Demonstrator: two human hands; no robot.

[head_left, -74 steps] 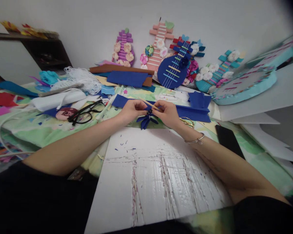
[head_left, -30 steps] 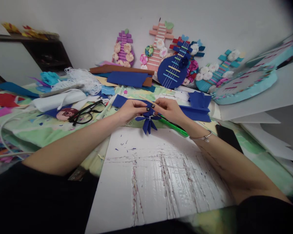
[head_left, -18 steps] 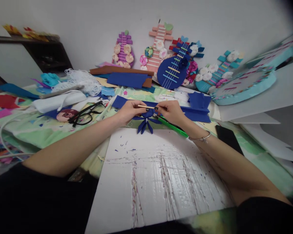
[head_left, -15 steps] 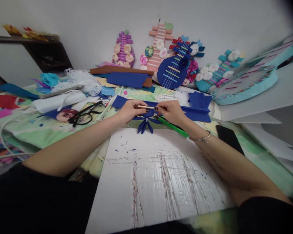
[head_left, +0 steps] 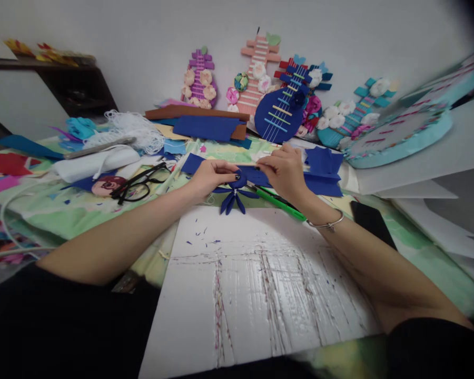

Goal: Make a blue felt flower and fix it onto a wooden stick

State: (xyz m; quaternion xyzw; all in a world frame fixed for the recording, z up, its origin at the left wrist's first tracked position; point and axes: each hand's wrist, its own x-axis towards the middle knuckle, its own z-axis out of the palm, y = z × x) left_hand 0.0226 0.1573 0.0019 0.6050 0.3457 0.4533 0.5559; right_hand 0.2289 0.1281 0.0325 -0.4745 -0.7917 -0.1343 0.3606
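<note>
My left hand [head_left: 213,178] is closed in a pinch at the top of a dark blue paper flower [head_left: 233,202]. Its narrow petals spread downward from a small white tie, over the far edge of a white board [head_left: 193,223]. From my left fingertips a thin pale wooden stick [head_left: 247,164] runs level to my right hand [head_left: 284,169]. My right thumb and fingers pinch this stick, and the hand covers part of it. Just below the right hand lies a green-handled tool [head_left: 280,203]. Blue paper strips [head_left: 319,181] are behind the hands.
Black-framed glasses [head_left: 136,189] and tangled white string [head_left: 130,131] lie left. Flat blue paper [head_left: 205,128] is stacked behind. Decorated lute-shaped crafts [head_left: 278,118] lean on the wall. A black phone [head_left: 371,225] and large white sheets [head_left: 418,168] are at right. Glue streaks and blue scraps mark the board.
My right hand has moved right and slightly up, away from my left hand, along with the stick. The blue flower has shifted slightly left with my left hand.
</note>
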